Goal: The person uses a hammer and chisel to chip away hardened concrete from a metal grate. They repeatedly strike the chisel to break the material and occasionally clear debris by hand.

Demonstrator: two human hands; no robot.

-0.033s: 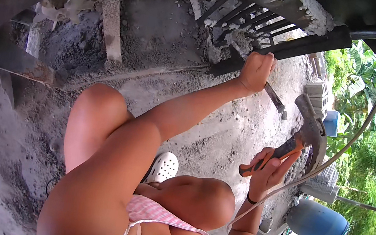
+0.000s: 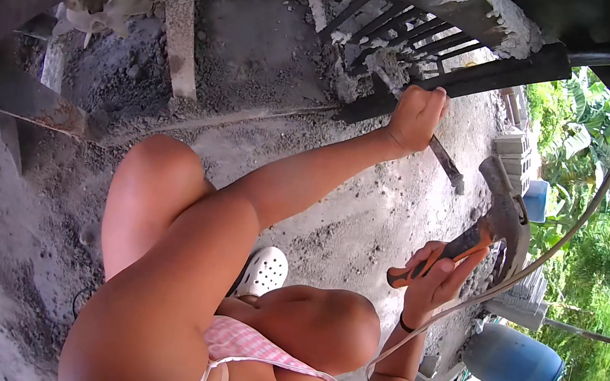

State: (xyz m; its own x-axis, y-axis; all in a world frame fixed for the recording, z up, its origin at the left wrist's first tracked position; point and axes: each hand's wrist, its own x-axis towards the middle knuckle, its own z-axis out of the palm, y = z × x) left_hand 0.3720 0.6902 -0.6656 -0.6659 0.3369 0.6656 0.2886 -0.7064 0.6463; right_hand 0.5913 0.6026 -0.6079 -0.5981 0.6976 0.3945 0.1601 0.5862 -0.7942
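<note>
Closed around a metal chisel [image 2: 447,165], the left hand [image 2: 415,120] sits by a black beam [image 2: 511,73]; the chisel's long axis slants down-right to its free end — just right of that lies the claw hammer [image 2: 508,211] head, its handle held in the right hand [image 2: 435,287].
</note>
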